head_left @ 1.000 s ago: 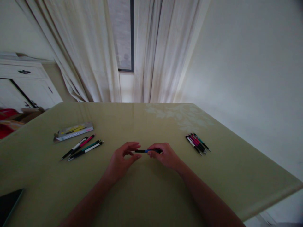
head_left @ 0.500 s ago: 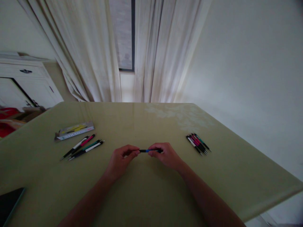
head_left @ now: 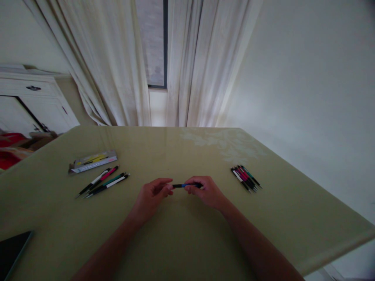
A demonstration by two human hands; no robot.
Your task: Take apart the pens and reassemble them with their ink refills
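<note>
Level above the middle of the table, a black and blue pen lies sideways between my two hands. My right hand pinches its right part, thumb below and fingers over it. At the pen's left end is my left hand, with thumb and a lower finger closed at the tip and the index finger raised off it. The fingers hide both pen ends in part. To the left lie several pens with white, pink and green barrels. On the right, several more pens rest side by side.
An open cardboard pen box sits behind the left pens. A dark flat device lies at the near left edge of the green-covered table. Curtains hang behind, a white wall stands right, and a white cabinet is at left.
The index finger of my left hand has lifted away from the pen's left end. My right hand keeps its hold, and the pen has hardly moved.
</note>
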